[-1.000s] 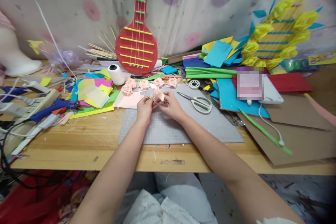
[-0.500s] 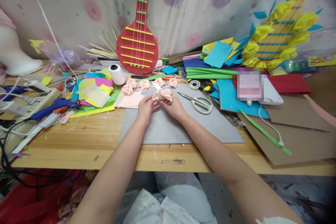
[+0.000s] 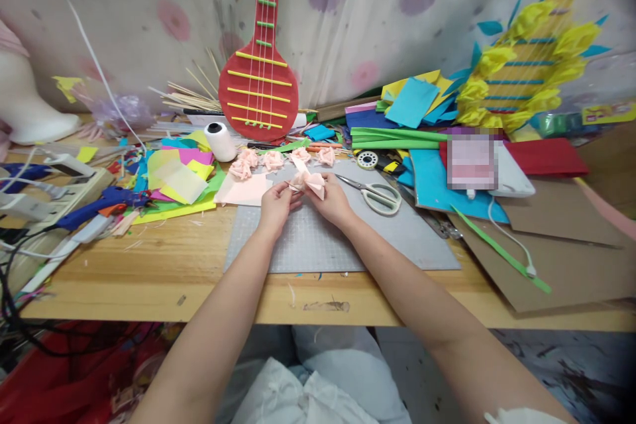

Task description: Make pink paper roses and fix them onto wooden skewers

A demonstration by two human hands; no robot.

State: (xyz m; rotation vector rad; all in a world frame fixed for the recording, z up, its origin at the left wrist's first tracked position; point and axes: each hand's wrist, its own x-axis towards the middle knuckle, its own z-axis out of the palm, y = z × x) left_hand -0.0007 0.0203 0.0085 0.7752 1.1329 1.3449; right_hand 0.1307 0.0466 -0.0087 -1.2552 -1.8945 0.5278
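I see both hands at frame centre: left hand [image 3: 275, 204] and right hand [image 3: 332, 199], fingers pinched narrow on pink paper flower [image 3: 309, 180], held above grey mat [image 3: 318, 238] on bench [image 3: 149, 265]; scissors [image 3: 375, 193] just right.

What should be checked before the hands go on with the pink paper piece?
1. Grip: left hand and right hand both pinch the pink piece: ok.
2. Piece held above the grey mat, not lying on it: ok.
3. Scissors lie on the mat right of the right hand, apart from it: ok.
4. Finished pink flowers sit in a row behind the hands, untouched: ok.
5. Pink sheet lies by the left hand, at the mat's left corner: ok.
6. Whether the folds are fastened: cannot tell, fingers cover them.
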